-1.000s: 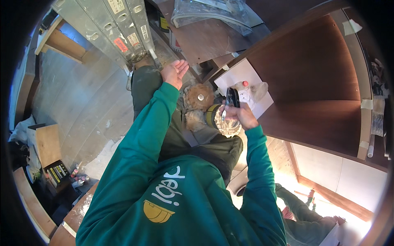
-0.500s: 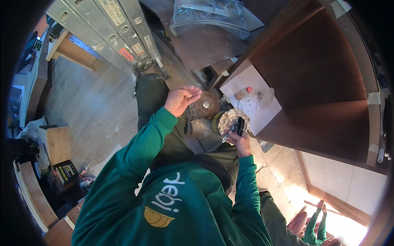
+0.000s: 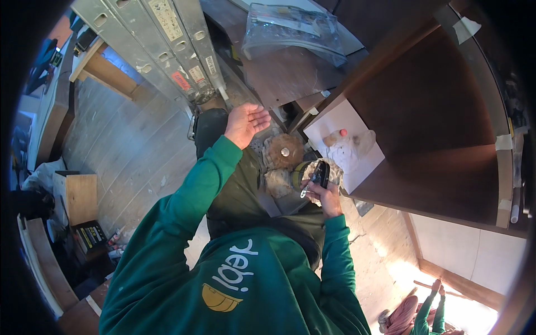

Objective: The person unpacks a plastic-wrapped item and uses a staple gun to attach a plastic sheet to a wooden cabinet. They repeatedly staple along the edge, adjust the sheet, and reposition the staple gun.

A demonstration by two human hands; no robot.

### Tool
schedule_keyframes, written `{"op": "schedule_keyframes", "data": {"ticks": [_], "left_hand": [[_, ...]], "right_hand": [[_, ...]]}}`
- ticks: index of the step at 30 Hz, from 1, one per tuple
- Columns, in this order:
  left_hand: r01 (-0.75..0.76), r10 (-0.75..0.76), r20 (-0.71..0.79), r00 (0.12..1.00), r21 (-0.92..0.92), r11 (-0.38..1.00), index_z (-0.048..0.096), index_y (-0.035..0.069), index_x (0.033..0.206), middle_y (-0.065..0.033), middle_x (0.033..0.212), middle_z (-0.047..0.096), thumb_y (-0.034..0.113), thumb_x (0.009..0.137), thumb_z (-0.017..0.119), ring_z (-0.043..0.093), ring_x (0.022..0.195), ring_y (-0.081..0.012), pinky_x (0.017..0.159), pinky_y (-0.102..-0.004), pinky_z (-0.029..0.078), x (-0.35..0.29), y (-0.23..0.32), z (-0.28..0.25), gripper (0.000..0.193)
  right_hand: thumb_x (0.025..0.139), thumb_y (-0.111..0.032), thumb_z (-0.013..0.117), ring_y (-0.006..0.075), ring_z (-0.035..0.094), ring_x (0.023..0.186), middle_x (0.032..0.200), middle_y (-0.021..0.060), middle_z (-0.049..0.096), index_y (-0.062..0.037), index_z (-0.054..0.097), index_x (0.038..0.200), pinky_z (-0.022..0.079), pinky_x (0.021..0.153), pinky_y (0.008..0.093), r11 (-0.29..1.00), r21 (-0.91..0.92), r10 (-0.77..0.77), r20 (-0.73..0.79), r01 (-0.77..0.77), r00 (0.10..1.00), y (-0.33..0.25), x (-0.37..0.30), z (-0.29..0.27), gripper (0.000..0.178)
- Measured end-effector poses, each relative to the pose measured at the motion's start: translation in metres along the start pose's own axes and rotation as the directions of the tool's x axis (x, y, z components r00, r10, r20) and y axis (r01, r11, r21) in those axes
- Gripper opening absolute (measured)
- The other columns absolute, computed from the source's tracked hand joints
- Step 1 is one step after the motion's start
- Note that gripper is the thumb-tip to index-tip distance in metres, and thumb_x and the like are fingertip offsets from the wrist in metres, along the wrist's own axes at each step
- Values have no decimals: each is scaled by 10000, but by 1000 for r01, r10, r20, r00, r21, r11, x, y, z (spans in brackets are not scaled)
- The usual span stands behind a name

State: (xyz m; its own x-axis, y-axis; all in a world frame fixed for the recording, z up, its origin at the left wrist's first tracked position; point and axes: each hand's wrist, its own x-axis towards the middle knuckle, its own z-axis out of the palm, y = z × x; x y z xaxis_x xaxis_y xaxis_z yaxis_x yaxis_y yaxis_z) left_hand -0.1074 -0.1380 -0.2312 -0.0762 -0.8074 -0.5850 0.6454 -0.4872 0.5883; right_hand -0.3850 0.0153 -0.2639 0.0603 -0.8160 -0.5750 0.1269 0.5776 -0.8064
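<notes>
Black handled tool (image 3: 319, 174) is sitting gripped in the right hand (image 3: 325, 196), tip down, probably for control. Left hand (image 3: 245, 124) is hovering open and empty, just left of the round wire brush wheel (image 3: 283, 152).

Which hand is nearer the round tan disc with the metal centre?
Right. The right hand grips a black tool just beside the round tan disc; the open left hand hovers farther up-left.

The right hand (image 3: 326, 196) covers the lower part of a dark tool (image 3: 319, 173), so its kind cannot be told. The pale wrapping (image 3: 334, 171) behind it hides a round container (image 3: 297, 176). The ladder (image 3: 167, 44) is cut off at the upper rim.
</notes>
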Motion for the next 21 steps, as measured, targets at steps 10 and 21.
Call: {"op": "schedule_keyframes", "data": {"ticks": [10,21], "left_hand": [[-113,163,-194,967,243,963,579,76,753,7,641,514,169,811,646,477,526,-122,492,-304,398,63,37,6,128],[7,35,-163,986,248,969,558,106,738,18,638,514,100,825,680,479,515,-101,448,-273,375,82,31,18,150]], "right_hand": [[773,-246,715,184,585,668,722,93,622,33,642,838,475,656,331,836,-531,-18,228,140,974,-62,113,61,296],[784,-170,717,138,626,757,836,55,661,-25,650,892,515,676,282,671,-735,28,160,101,987,-73,160,79,193]]}}
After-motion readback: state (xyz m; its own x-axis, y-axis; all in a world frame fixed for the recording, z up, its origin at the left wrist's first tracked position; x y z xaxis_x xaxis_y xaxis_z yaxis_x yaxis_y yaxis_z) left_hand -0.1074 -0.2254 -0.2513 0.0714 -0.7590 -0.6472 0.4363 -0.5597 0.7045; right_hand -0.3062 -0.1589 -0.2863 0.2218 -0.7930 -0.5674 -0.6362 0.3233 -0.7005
